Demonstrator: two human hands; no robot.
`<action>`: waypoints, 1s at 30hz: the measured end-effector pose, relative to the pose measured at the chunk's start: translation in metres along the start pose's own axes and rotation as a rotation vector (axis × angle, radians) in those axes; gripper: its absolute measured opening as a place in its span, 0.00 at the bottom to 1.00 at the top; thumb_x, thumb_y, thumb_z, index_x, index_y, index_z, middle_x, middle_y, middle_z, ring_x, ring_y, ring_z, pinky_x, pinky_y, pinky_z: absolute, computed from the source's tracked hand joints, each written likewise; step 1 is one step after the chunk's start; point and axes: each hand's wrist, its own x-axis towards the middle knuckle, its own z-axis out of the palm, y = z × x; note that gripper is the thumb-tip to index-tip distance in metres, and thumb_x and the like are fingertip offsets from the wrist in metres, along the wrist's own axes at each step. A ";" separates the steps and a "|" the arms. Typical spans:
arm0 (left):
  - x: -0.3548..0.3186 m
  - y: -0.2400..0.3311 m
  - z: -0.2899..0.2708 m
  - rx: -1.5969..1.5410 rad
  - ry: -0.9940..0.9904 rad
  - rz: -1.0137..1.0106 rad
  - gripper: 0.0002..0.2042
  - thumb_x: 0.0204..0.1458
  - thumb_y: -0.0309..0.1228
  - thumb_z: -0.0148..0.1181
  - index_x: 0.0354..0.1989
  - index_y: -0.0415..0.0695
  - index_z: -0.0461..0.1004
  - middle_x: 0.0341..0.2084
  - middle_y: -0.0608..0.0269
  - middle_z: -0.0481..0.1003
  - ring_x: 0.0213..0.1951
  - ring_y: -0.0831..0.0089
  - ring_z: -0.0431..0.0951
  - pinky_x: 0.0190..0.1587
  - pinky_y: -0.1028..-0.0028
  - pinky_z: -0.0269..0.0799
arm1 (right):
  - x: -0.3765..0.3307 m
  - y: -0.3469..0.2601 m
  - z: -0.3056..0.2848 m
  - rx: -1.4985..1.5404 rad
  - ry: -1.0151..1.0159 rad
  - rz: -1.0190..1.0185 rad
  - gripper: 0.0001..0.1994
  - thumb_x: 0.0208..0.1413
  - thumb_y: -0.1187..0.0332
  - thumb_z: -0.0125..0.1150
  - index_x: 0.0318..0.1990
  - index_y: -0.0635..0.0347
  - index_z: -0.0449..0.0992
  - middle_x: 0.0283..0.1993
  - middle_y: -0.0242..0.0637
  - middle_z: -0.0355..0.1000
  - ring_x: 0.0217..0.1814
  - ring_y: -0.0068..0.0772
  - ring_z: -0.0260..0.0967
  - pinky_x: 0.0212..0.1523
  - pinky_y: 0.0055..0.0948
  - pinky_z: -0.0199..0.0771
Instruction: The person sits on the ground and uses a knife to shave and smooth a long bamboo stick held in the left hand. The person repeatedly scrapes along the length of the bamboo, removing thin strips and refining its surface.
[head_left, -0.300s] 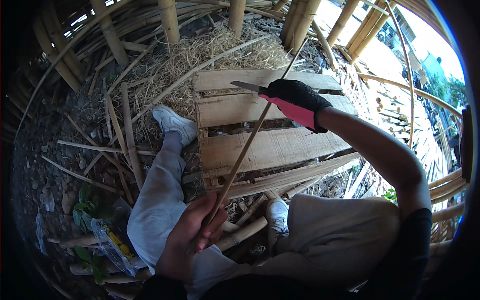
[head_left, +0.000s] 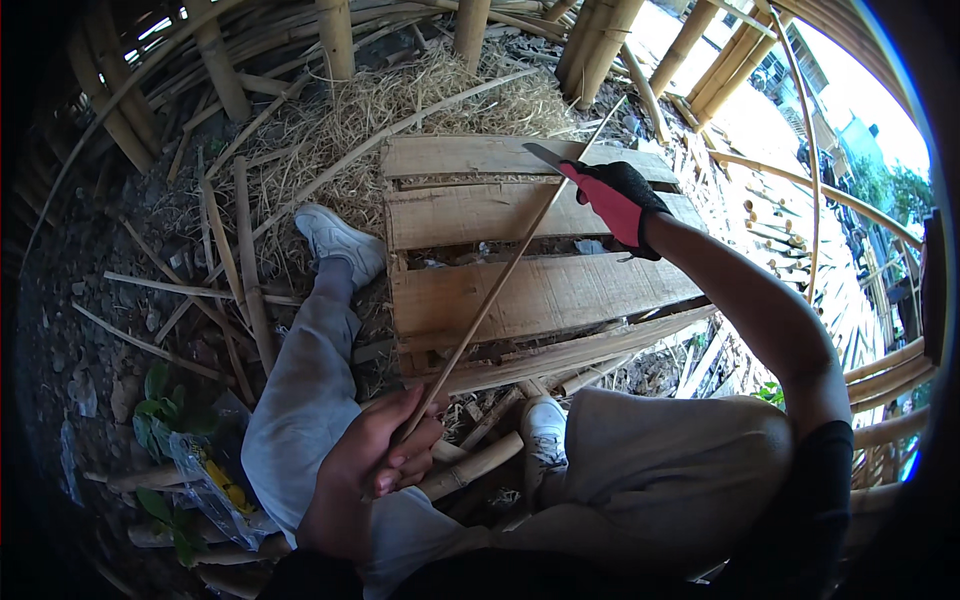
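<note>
"Gripping the thin brown strip (head_left: 497,283) is the left hand (head_left: 378,440), as I see it from my end. It's bare, with the fingers curled tight around the strip and the thumb up along it."

"And the right hand (head_left: 617,200)?"

"Gloved in black and pink, and closed on a knife (head_left: 544,156). I see the blade poking out to the left, past the strip. Most of the handle is hidden inside the fist."

"Do blade and strip touch?"

"I can't tell. They cross in my view right by the gloved thumb, but I can't judge whether they meet, or whether those fingers also steady the strip."

"Where does the strip run?"

"Slantwise, from the left hand near the body, up and rightward across my view of the slatted wooden tabletop (head_left: 540,296), then past the right hand. Its far tip points toward the bamboo posts (head_left: 602,48)."

"What else do I have around the hands?"

"A white shoe (head_left: 340,246) just left of the tabletop, a heap of pale shavings (head_left: 455,98) beyond its far edge, and a clear plastic bag (head_left: 192,458) with something yellow in it, on the ground left of the left hand."
</note>
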 end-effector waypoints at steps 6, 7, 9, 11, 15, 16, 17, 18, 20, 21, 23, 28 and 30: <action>0.007 -0.003 0.010 0.057 0.020 -0.036 0.16 0.73 0.47 0.33 0.40 0.48 0.59 0.07 0.73 0.59 0.03 0.83 0.60 0.03 0.83 0.53 | 0.021 0.057 0.018 -0.115 -0.054 -0.023 0.30 0.62 0.40 0.53 0.30 0.62 0.80 0.23 0.39 0.72 0.25 0.35 0.68 0.30 0.36 0.66; 0.005 -0.005 0.007 0.023 0.020 -0.033 0.16 0.72 0.47 0.33 0.40 0.48 0.59 0.08 0.73 0.59 0.03 0.83 0.60 0.03 0.83 0.53 | 0.009 0.040 0.025 -0.077 -0.072 -0.017 0.29 0.63 0.40 0.53 0.26 0.60 0.78 0.22 0.36 0.71 0.24 0.31 0.66 0.29 0.33 0.65; 0.003 -0.009 0.002 -0.037 0.010 -0.033 0.16 0.72 0.48 0.33 0.41 0.48 0.59 0.08 0.73 0.59 0.03 0.82 0.60 0.03 0.82 0.54 | -0.020 0.011 0.039 -0.001 -0.097 0.001 0.29 0.64 0.41 0.54 0.20 0.56 0.75 0.19 0.31 0.68 0.21 0.22 0.62 0.27 0.28 0.61; 0.004 -0.010 0.001 -0.063 0.017 -0.040 0.16 0.72 0.47 0.33 0.41 0.48 0.59 0.08 0.72 0.60 0.04 0.82 0.60 0.03 0.82 0.55 | -0.007 0.008 0.027 -0.138 -0.131 -0.077 0.35 0.61 0.34 0.53 0.19 0.59 0.72 0.18 0.31 0.66 0.22 0.24 0.62 0.30 0.29 0.63; 0.012 -0.012 -0.001 -0.161 -0.073 -0.039 0.16 0.73 0.47 0.32 0.41 0.49 0.58 0.09 0.70 0.61 0.04 0.80 0.61 0.03 0.81 0.57 | -0.005 -0.003 0.023 -0.099 -0.099 0.102 0.38 0.58 0.28 0.49 0.24 0.61 0.73 0.23 0.35 0.70 0.23 0.29 0.66 0.29 0.35 0.68; 0.011 -0.012 -0.002 -0.213 -0.086 -0.059 0.16 0.73 0.47 0.31 0.41 0.49 0.58 0.09 0.70 0.61 0.04 0.80 0.61 0.03 0.81 0.57 | -0.012 -0.001 0.033 -0.086 -0.091 0.004 0.37 0.58 0.28 0.49 0.23 0.60 0.72 0.22 0.34 0.69 0.21 0.28 0.65 0.26 0.35 0.67; 0.009 -0.011 -0.003 -0.266 -0.098 -0.079 0.16 0.73 0.47 0.31 0.41 0.49 0.58 0.09 0.70 0.61 0.04 0.80 0.62 0.03 0.81 0.58 | -0.014 0.003 0.039 -0.073 -0.085 -0.093 0.37 0.58 0.28 0.49 0.23 0.59 0.72 0.22 0.33 0.68 0.19 0.27 0.64 0.22 0.35 0.66; 0.007 -0.010 -0.002 -0.311 -0.107 -0.104 0.16 0.73 0.47 0.30 0.41 0.49 0.58 0.09 0.70 0.61 0.04 0.79 0.62 0.03 0.81 0.58 | 0.002 0.009 0.031 -0.117 -0.172 -0.068 0.34 0.59 0.30 0.50 0.26 0.57 0.73 0.22 0.32 0.68 0.19 0.27 0.63 0.22 0.34 0.64; 0.014 -0.013 -0.006 -0.300 -0.101 -0.085 0.16 0.73 0.46 0.30 0.42 0.49 0.59 0.09 0.69 0.62 0.04 0.78 0.63 0.03 0.80 0.59 | 0.013 0.004 0.017 -0.063 -0.118 0.130 0.34 0.62 0.33 0.51 0.24 0.59 0.75 0.21 0.35 0.70 0.25 0.28 0.66 0.32 0.33 0.66; 0.016 -0.012 -0.007 -0.291 -0.094 -0.078 0.16 0.73 0.46 0.29 0.42 0.49 0.59 0.09 0.69 0.62 0.04 0.78 0.63 0.03 0.80 0.59 | 0.008 -0.004 0.011 -0.026 -0.089 0.200 0.35 0.64 0.35 0.51 0.19 0.59 0.73 0.19 0.36 0.69 0.24 0.28 0.65 0.33 0.31 0.64; 0.014 -0.012 -0.002 -0.305 -0.103 -0.084 0.16 0.73 0.46 0.29 0.42 0.49 0.59 0.09 0.69 0.62 0.04 0.77 0.64 0.03 0.80 0.59 | 0.005 0.005 0.032 -0.097 -0.097 -0.009 0.35 0.62 0.33 0.52 0.19 0.60 0.72 0.18 0.35 0.67 0.21 0.28 0.64 0.29 0.33 0.64; 0.012 -0.012 -0.004 -0.316 -0.080 -0.088 0.16 0.73 0.45 0.29 0.42 0.49 0.59 0.10 0.69 0.62 0.05 0.77 0.64 0.03 0.79 0.60 | 0.010 -0.002 0.013 0.006 -0.091 0.275 0.36 0.59 0.31 0.52 0.22 0.60 0.75 0.18 0.35 0.66 0.24 0.29 0.63 0.32 0.30 0.64; 0.014 -0.013 -0.003 -0.293 -0.092 -0.092 0.16 0.73 0.45 0.29 0.42 0.49 0.59 0.10 0.69 0.62 0.05 0.77 0.64 0.03 0.79 0.60 | -0.003 0.004 0.034 0.026 -0.068 0.033 0.36 0.58 0.30 0.53 0.20 0.58 0.72 0.18 0.34 0.65 0.21 0.28 0.61 0.29 0.31 0.62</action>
